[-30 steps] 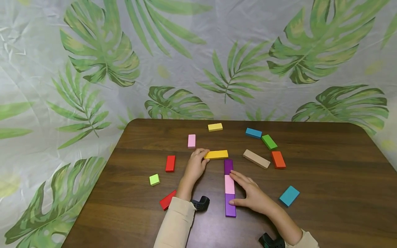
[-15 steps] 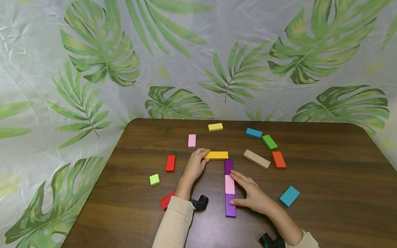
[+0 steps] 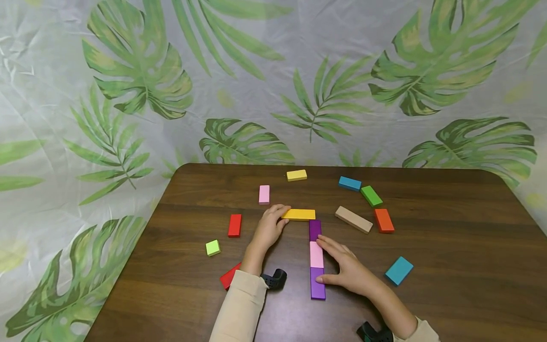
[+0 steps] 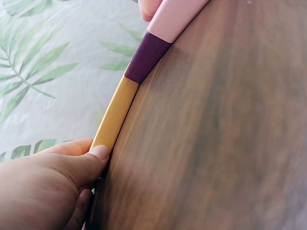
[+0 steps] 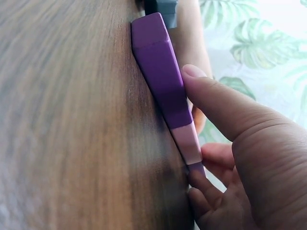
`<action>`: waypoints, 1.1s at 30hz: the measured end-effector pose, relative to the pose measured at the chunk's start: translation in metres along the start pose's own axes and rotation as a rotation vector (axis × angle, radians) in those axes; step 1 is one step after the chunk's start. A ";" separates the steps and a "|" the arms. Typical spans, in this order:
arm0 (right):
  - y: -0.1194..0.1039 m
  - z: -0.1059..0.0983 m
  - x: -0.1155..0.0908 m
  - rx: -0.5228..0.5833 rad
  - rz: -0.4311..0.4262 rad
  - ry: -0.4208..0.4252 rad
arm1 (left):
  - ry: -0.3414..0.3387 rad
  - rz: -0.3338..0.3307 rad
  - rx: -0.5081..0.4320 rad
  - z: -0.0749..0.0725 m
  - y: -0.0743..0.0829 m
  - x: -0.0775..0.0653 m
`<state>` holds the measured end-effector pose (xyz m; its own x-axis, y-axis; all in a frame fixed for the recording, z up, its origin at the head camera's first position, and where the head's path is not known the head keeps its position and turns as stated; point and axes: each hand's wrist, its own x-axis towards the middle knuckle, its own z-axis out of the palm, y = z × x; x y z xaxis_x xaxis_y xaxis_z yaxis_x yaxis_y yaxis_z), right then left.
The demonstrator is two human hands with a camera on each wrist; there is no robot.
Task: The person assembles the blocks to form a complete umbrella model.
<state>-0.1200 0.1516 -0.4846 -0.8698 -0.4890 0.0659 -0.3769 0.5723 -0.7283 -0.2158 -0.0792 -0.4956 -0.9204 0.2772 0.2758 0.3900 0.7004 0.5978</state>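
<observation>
My left hand (image 3: 268,228) pinches the left end of a yellow block (image 3: 301,215) between thumb and fingers. The yellow block lies crosswise at the far end of a column of blocks, its right end at the dark purple block (image 3: 315,230). Below that in the column come a pink block (image 3: 316,256) and a purple block (image 3: 317,288), end to end. My right hand (image 3: 350,270) rests on the column, its thumb on the near purple block and its fingertips by the joint of the dark purple and pink blocks. In the left wrist view the yellow block (image 4: 115,115) meets the dark purple one.
Loose blocks lie around on the brown table (image 3: 461,275): red (image 3: 234,225), lime (image 3: 212,247), pale pink (image 3: 264,194), pale yellow (image 3: 297,175), blue (image 3: 350,183), green (image 3: 371,195), orange-red (image 3: 383,221), beige (image 3: 353,219) and teal (image 3: 399,270). A second red block (image 3: 231,276) is partly behind the left forearm.
The yellow block has straightened slightly and shifted a little to the right, with my left hand still gripping its end. My right hand has stayed in place on the column.
</observation>
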 end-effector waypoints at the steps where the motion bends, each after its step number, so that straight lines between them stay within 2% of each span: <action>1: 0.000 0.000 0.000 0.001 0.000 0.000 | -0.001 -0.001 -0.002 0.000 0.000 0.000; 19: -0.001 -0.001 -0.001 0.011 -0.002 0.004 | 0.004 0.013 -0.021 0.001 -0.002 0.000; 29: 0.000 0.000 -0.001 0.009 -0.008 0.007 | -0.007 0.009 -0.067 0.000 -0.003 -0.001; 33: 0.000 0.000 -0.001 0.011 -0.011 0.008 | 0.015 0.000 -0.096 0.001 -0.002 -0.002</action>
<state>-0.1192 0.1520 -0.4841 -0.8680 -0.4902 0.0796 -0.3832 0.5593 -0.7351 -0.2145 -0.0805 -0.4977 -0.9200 0.2672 0.2867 0.3919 0.6338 0.6669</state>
